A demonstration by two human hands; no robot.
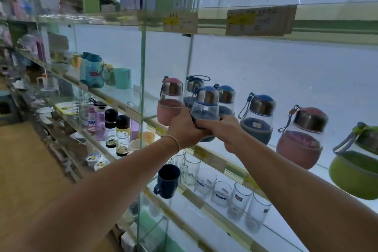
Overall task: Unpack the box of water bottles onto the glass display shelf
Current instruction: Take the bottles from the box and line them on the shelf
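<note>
Both my hands wrap around the base of one round blue-sleeved water bottle [205, 106] with a steel cap, held at the glass display shelf [272, 150]. My left hand [184, 129] grips its left side and my right hand [223, 131] its right and underside. A pink bottle [170, 100] stands just left of it, with two more blue bottles [227, 97] right behind. Along the shelf to the right stand a blue bottle [258, 117], a pink one [302, 139] and a green one [356, 165]. No box is in view.
A vertical glass divider [142, 88] rises just left of the bottles. The shelf below holds drinking glasses [231, 192] and a dark blue mug [167, 180]. Shelves to the left carry cups and small bottles [114, 127]. Price tags [259, 20] hang on the upper shelf edge.
</note>
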